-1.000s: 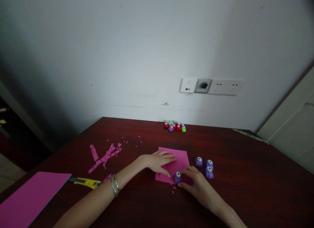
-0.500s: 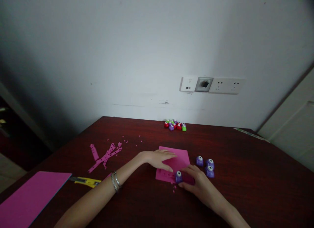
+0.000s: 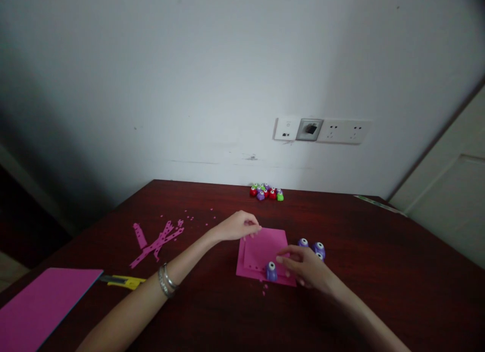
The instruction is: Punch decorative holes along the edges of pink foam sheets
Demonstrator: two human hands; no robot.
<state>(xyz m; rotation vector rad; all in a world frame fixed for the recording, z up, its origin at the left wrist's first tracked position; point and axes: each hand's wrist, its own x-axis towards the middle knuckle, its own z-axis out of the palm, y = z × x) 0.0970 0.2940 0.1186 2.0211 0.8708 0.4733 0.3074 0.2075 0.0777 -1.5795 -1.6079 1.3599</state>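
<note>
A smaller pink foam sheet, with small holes along its near edge, lies on a slightly larger pink sheet. On their near edge stands a purple craft punch with a white button. My left hand, with two bracelets at the wrist, is over the sheets' far-left corner. Its fingers are curled together, and whether anything is pinched there is hidden. My right hand hovers at the right edge of the sheets, fingers apart and holding nothing, just right of the punch.
More purple punches stand behind my right hand. Small colourful punches cluster by the wall. Punched pink strips and tiny cut-outs lie at left. A yellow utility knife lies beside a large pink sheet.
My left hand has lifted from lying flat on the sheet and curled its fingers at the far-left corner. My right hand has drawn away from the punch, which now stands free.
</note>
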